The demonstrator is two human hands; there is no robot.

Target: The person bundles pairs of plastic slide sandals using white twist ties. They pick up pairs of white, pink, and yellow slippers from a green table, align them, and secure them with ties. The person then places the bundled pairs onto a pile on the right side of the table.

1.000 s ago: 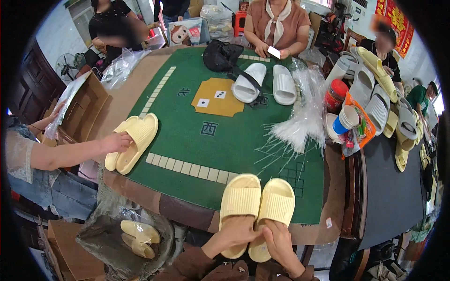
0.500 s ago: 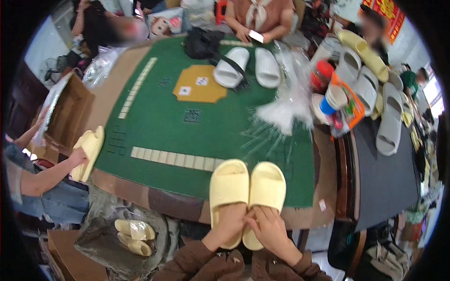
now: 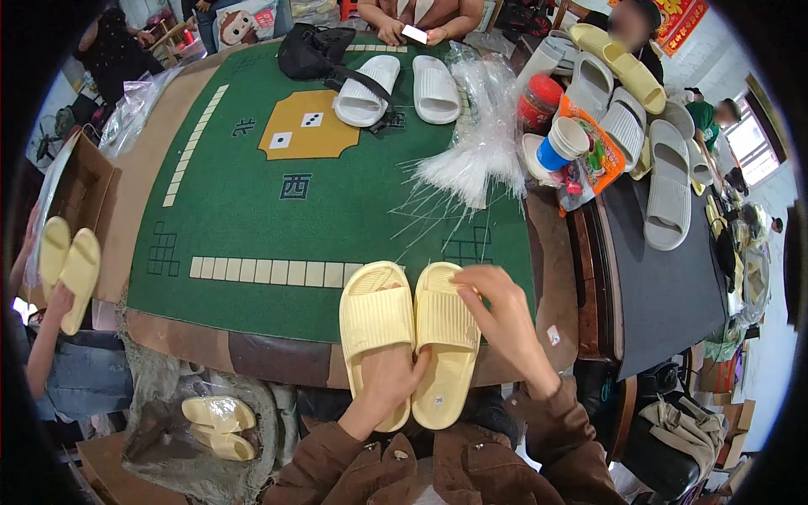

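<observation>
A pair of pale yellow slides lies side by side over the near edge of the table, toes pointing away. My left hand (image 3: 386,379) reaches under the strap of the left slide (image 3: 376,322), its fingertips showing at the toe opening. Its thumb crosses to the inner edge of the right slide (image 3: 449,320), so the hand grips the two together. By the right slide's toe, my right hand (image 3: 502,311) is raised with bent fingers and thumb apart, holding nothing visible. A small round sticker (image 3: 438,401) marks the right slide's heel.
Clear plastic bags (image 3: 475,160) and white slides (image 3: 368,91) lie on the green table mat (image 3: 353,202). Grey and yellow slides crowd the right (image 3: 669,185). Wrapped slides (image 3: 219,417) sit in a sack lower left. Another person's hand (image 3: 59,303) holds yellow slides at left.
My right hand has come out of the right slide and risen to its toe. My left hand stays in the left slide. The person at left has moved their slides leftward.
</observation>
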